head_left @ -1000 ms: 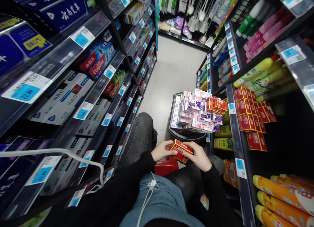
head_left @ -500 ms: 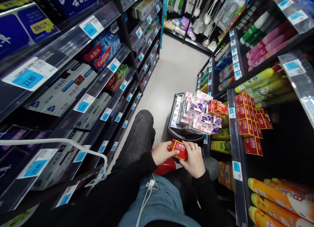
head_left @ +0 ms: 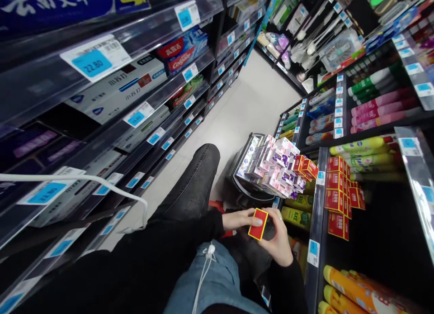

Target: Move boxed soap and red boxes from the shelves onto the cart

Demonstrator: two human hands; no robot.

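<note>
Between my two hands is a small red box with yellow edges (head_left: 257,230), like the red boxes on the shelf; a plain narrow face is turned up. My left hand (head_left: 237,219) grips it from the left, thumb lying on that face. From the right, my right hand (head_left: 280,241) holds the box by its edges, fingers partly hidden behind it. Just beyond the hands, a dark basket (head_left: 233,180) is heaped with white and purple LUX soap boxes (head_left: 271,167), and a few red boxes (head_left: 304,165) lie on top.
To the right, stacked red boxes (head_left: 336,187) stand on a shelf above yellow AXE packs (head_left: 296,216). Orange bottles (head_left: 352,289) lie lower down. Toothpaste shelves (head_left: 135,117) line the left side, and a white cable (head_left: 101,180) crosses there. Pale aisle floor (head_left: 257,92) runs ahead.
The red box has been turned in my hands, from its lettered face to a plain narrow one. The view has tilted and shifted. My hands still hold the box.
</note>
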